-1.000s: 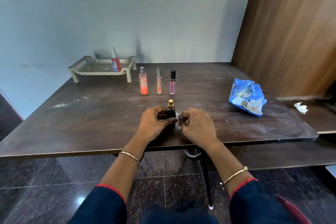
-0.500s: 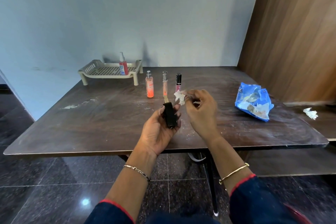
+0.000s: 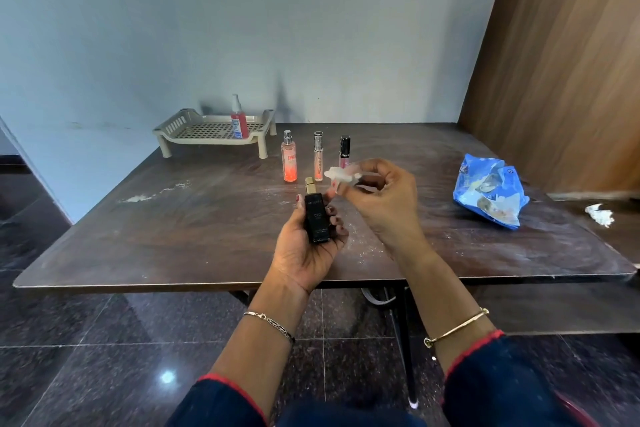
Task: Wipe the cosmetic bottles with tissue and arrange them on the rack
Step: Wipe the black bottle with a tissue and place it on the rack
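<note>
Bottle, black with gold cap point(image 3: 316, 218), upright in left hand point(image 3: 308, 246) above surface point(image 3: 173, 236) | right hand point(image 3: 381, 198) pinches tissue point(image 3: 341, 175) beside cap | rack point(image 3: 211, 130) holds red spray bottle point(image 3: 239, 118)

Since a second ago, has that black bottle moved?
Yes. The black bottle stood on the table; now the left hand holds it lifted off the table and tilted, nearer the three bottles behind it.
</note>
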`<action>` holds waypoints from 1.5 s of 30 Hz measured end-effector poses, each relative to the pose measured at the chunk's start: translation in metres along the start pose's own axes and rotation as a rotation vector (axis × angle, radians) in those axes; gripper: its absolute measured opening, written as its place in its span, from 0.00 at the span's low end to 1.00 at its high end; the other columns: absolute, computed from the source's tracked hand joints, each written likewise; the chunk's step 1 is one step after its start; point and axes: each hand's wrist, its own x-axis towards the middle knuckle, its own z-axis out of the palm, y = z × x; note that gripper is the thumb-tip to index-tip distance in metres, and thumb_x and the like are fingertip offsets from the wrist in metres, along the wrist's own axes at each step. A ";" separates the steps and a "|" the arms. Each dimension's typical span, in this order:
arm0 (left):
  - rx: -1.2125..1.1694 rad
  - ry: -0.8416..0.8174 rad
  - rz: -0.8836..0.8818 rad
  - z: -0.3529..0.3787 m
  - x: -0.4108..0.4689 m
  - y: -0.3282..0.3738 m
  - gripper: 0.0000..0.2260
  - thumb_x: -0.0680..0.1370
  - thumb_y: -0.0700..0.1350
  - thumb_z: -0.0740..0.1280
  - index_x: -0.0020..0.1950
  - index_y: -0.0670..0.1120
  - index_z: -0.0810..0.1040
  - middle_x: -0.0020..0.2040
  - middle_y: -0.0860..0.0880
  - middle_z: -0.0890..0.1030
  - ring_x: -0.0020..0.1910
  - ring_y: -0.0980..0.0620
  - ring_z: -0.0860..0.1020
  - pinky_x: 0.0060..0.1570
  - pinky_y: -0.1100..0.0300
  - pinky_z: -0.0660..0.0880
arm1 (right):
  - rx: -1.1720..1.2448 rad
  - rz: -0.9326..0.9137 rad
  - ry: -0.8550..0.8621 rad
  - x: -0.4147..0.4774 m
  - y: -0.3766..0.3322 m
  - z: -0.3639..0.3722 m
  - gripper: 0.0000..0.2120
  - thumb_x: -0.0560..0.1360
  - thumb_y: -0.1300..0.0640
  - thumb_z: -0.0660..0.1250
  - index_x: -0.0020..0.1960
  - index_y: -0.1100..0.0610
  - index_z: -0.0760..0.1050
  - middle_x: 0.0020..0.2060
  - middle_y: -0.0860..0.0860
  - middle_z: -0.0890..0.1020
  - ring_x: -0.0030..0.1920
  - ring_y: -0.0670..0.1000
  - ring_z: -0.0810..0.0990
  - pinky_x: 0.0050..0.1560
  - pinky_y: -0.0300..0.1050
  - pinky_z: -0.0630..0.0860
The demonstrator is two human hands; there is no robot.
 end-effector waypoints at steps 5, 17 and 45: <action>0.012 0.062 0.010 -0.002 0.004 0.000 0.21 0.81 0.56 0.54 0.56 0.41 0.76 0.45 0.45 0.76 0.38 0.53 0.72 0.41 0.61 0.67 | -0.207 -0.161 -0.084 -0.002 0.002 0.007 0.10 0.69 0.65 0.72 0.45 0.51 0.80 0.41 0.42 0.83 0.43 0.41 0.81 0.46 0.36 0.77; -0.053 0.004 -0.076 -0.008 0.012 0.005 0.20 0.79 0.56 0.58 0.56 0.42 0.80 0.50 0.42 0.78 0.54 0.46 0.78 0.57 0.49 0.76 | -0.843 -0.682 -0.275 -0.046 0.027 0.002 0.11 0.71 0.67 0.68 0.52 0.59 0.79 0.45 0.53 0.80 0.42 0.55 0.77 0.35 0.50 0.77; -0.069 0.200 0.126 -0.002 0.016 0.008 0.13 0.78 0.51 0.61 0.52 0.41 0.74 0.44 0.43 0.79 0.40 0.50 0.78 0.36 0.60 0.79 | -0.319 -0.175 0.104 -0.026 0.035 0.008 0.10 0.71 0.65 0.71 0.43 0.50 0.78 0.42 0.50 0.80 0.42 0.44 0.79 0.45 0.39 0.76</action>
